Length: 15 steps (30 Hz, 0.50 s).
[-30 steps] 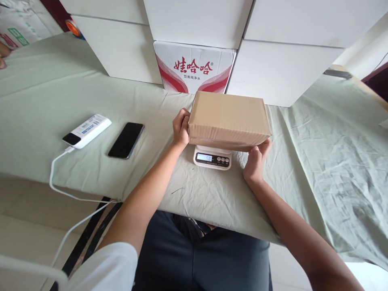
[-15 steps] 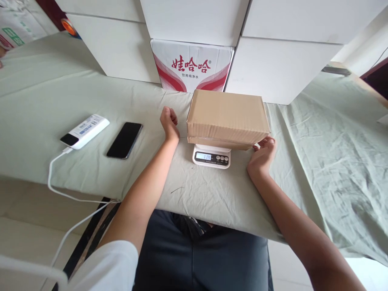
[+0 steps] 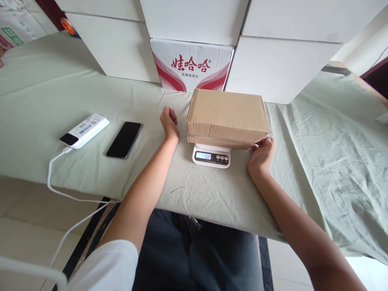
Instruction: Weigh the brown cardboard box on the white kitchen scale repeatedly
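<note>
A brown cardboard box (image 3: 228, 111) rests on a small white digital kitchen scale (image 3: 211, 157), covering its weighing plate and overhanging it on both sides. The scale's display shows a figure that looks like 52. My left hand (image 3: 169, 122) lies on the cloth to the left of the box, apart from it, with its fingers curled into a fist and nothing visible in them. At the box's lower right corner, my right hand (image 3: 263, 153) has its fingers bent in against the edge; the box partly hides the fingertips.
A black smartphone (image 3: 124, 140) and a white power bank (image 3: 84, 131) with a white cable (image 3: 50, 173) lie to the left on the green cloth (image 3: 218, 194). Behind the brown box stand stacked white boxes (image 3: 279, 68) and a red-and-white printed carton (image 3: 192, 66).
The scale's reading has dropped from about 114 to about 52. My right fingers have drawn slightly closer to the box corner. My left hand has stayed in place.
</note>
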Tool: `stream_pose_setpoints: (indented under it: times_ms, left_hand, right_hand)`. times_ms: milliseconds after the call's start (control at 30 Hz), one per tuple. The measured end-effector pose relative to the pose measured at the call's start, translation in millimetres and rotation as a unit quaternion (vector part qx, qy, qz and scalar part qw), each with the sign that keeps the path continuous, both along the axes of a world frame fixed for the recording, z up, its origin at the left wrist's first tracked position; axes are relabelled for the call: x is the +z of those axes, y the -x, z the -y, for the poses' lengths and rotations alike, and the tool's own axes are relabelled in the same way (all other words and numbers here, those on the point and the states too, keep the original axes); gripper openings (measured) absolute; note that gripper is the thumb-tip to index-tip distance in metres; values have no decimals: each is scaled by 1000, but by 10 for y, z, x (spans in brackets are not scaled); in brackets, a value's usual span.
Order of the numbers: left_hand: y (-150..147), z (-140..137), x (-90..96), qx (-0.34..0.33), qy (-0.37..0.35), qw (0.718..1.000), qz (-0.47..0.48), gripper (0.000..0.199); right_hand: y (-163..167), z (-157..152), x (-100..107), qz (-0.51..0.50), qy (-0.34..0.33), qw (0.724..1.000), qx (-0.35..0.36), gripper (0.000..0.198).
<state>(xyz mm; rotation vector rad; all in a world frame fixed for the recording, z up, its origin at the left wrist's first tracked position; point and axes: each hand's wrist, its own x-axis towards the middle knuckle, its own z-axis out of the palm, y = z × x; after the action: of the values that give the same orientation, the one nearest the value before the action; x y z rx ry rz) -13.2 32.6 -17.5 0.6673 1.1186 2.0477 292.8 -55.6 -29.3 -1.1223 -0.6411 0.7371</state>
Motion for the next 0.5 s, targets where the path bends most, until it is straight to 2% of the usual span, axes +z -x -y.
stream_pose_setpoints:
  times_ms: [333, 500]
  left_hand:
    - [-16, 18, 20, -6, 6, 1000, -3, 66]
    - [-11, -29, -47, -14, 6, 1000, -14, 66]
  right_hand:
    - [-5, 2, -12, -2, -12, 1000, 24, 24]
    - [32, 20, 41, 31, -5, 999, 21, 29]
